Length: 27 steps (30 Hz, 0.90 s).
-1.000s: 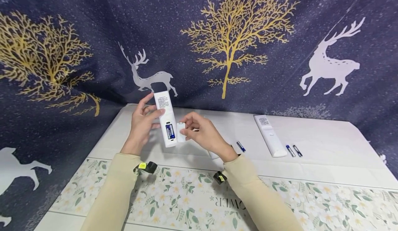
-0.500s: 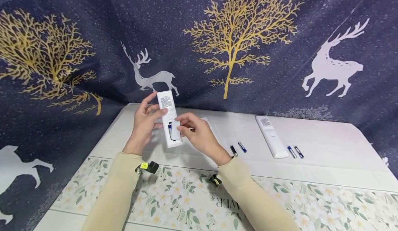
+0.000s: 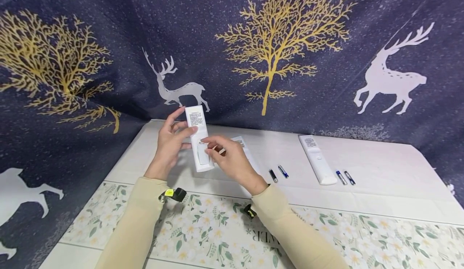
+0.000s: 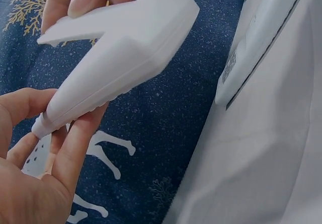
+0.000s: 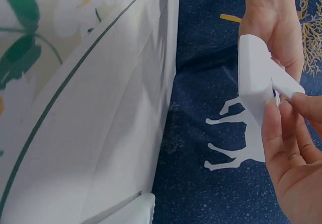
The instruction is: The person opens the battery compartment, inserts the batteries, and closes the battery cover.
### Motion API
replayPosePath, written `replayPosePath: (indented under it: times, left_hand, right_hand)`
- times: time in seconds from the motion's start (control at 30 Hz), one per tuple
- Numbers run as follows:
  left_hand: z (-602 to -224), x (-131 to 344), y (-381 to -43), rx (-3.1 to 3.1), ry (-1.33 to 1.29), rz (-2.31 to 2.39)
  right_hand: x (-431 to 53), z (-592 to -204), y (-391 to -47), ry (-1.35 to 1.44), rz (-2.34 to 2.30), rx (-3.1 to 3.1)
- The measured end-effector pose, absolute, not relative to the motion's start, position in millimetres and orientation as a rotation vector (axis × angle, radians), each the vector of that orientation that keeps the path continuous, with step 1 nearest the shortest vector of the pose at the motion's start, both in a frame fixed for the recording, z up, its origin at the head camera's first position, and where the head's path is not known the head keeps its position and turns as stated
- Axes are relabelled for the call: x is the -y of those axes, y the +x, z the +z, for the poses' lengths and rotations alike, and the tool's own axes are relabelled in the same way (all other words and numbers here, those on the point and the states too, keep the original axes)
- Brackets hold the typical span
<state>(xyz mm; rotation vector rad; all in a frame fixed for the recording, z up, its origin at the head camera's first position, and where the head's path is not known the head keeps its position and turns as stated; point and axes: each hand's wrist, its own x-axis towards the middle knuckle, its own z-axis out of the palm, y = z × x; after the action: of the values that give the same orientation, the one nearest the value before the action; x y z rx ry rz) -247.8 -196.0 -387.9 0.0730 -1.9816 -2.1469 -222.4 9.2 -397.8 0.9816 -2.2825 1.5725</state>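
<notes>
A white remote control [image 3: 196,118] is held up off the table, back side showing, in my left hand [image 3: 169,145], whose thumb lies across its back. My right hand [image 3: 235,159] pinches the white battery cover [image 3: 203,154] by its upper end, over the battery compartment. In the left wrist view the cover [image 4: 75,26] tilts away from the remote [image 4: 113,65], one end against it. The right wrist view also has this cover [image 5: 288,80] slanting, with a dark sliver of the compartment beneath. From the head view the cover hides the batteries inside.
Behind my right hand lies another white remote [image 3: 242,141], partly hidden, with a black battery [image 3: 273,175] and a blue battery [image 3: 283,171] near it. A third remote [image 3: 316,160] lies further right beside two batteries [image 3: 341,177]. A dark deer-print cloth [image 3: 232,51] hangs behind the table.
My right hand has brought the battery cover leftward from beside the remote to over its compartment, covering the blue batteries from view. The left hand keeps its hold on the remote.
</notes>
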Motion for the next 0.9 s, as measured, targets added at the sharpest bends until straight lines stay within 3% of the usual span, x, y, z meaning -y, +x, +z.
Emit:
replayPosePath:
  times: [0.53, 0.9]
  left_hand:
    - [-387, 197, -246, 1.976, 0.064, -2.159]
    - [-387, 197, -247, 1.973, 0.063, -2.161]
  right_hand:
    - [-11, -397, -227, 1.038, 1.425, 2.436]
    - [-12, -383, -242, 0.793, 1.567, 2.417]
